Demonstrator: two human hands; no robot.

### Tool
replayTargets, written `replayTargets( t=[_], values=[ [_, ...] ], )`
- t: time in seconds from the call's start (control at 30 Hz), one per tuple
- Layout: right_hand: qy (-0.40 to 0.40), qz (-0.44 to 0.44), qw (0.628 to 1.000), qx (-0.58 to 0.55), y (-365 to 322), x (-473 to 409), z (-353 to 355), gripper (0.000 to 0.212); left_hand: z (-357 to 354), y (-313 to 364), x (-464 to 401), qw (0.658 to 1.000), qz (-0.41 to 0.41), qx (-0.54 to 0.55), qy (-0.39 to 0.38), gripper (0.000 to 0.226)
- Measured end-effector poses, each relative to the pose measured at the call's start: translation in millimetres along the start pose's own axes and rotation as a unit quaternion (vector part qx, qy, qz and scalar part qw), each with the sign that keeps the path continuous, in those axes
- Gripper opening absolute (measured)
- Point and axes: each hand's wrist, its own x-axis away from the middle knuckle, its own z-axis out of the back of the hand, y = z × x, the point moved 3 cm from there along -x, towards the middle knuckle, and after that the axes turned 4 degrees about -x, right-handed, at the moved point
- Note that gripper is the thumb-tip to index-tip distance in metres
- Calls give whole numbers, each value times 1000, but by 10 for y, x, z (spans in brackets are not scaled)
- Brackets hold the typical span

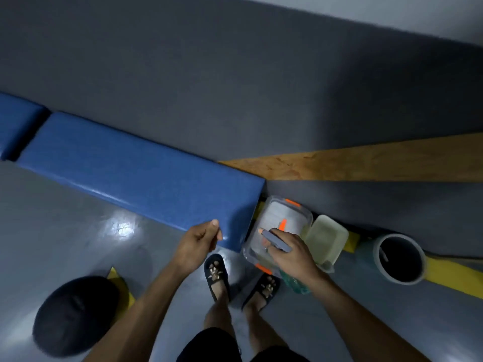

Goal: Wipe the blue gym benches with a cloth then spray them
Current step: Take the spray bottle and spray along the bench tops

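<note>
We note the long blue bench (136, 173) running along the grey wall, with a second blue bench (18, 124) just beyond its far-left end, a narrow gap between the two. The left hand (197, 242) hovers at the near right corner of the long bench, fingers loosely curled, thumb out, grasping nothing; whether the fingertips touch the vinyl we cannot tell. The right hand (288, 250) sits just right of that bench's end, above a clear plastic box (277, 218) with orange clips, and clasps a spray bottle (292, 279): grey trigger head across the knuckles, orange nozzle forward, greenish body partly hidden below the wrist. No cloth is seen by us. Beside the box, further from the bench, stands a pale translucent container (326, 239), then a grey cylindrical bin (400, 258). On the floor in front of the bench: two sandalled feet (217, 273) and a dark round object (74, 314), blurred
</note>
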Motion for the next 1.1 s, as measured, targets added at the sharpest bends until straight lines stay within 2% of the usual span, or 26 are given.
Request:
replayTargets(
  t=[0.07, 0.2, 0.37, 0.53, 0.67, 0.8, 0.93, 1.1],
  values=[
    [4, -30, 999, 32, 341, -57, -266, 7, -9, -332, 51, 999, 33, -17, 13, 58],
    [18, -92, 995, 35, 791, -71, -756, 18, -71, -846, 149, 995, 91, -40, 4, 65],
    [31, -107, 992, 54, 992, -98, -1149, 16, -78, -1203, 133, 991, 111, -74, -11, 66],
    [23, -155, 979, 129, 1116, -204, -1363, 21, -42, -1428, 2, 988, 133, -79, -22, 51],
    [22, -189, 975, 117, 1150, -320, -1440, 8, -17, -1526, -79, 987, 141, -75, -25, 39],
    [18, -190, 978, 82, 1153, -482, -1357, 12, 1, -1602, -107, 986, 147, -77, -30, 35],
    [46, -193, 977, 73, 1130, -713, -1168, 3, 18, -1678, -102, 984, 157, -80, -37, 34],
    [77, -206, 972, 85, 1110, -926, -989, 12, 21, -1676, -101, 982, 165, -87, -40, 34]
  ],
)
